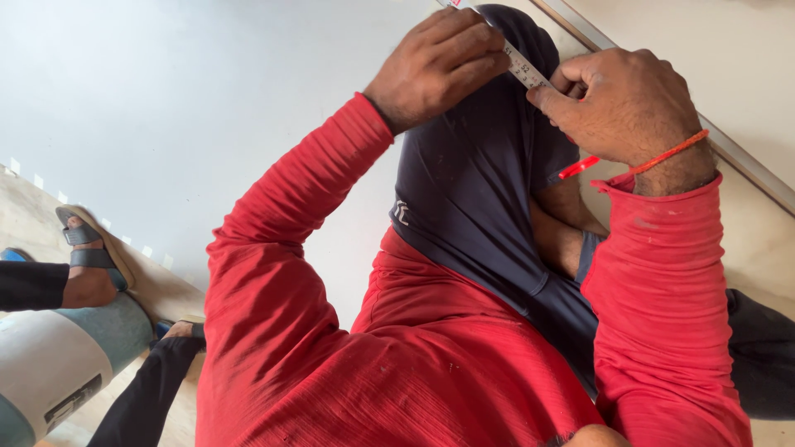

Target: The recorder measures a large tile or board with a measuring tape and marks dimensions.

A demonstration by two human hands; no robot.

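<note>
My left hand point(439, 62) presses a white measuring tape point(523, 70) flat against the white wall point(207, 99), fingers curled over it. My right hand point(629, 103) pinches the same tape a little lower between thumb and forefinger. A thin red pencil-like stick point(577, 167) juts out beneath that hand, and an orange thread circles the wrist. Both my arms are in red sleeves. The tape runs diagonally up to the top edge of the view.
A person in a navy shirt point(480, 190) crouches between my arms against the wall. A metal strip point(745, 165) runs diagonally at right. At left are another person's sandalled foot point(87, 265), a black-sleeved arm point(149, 381) and a grey-green cylinder with a white label point(50, 364).
</note>
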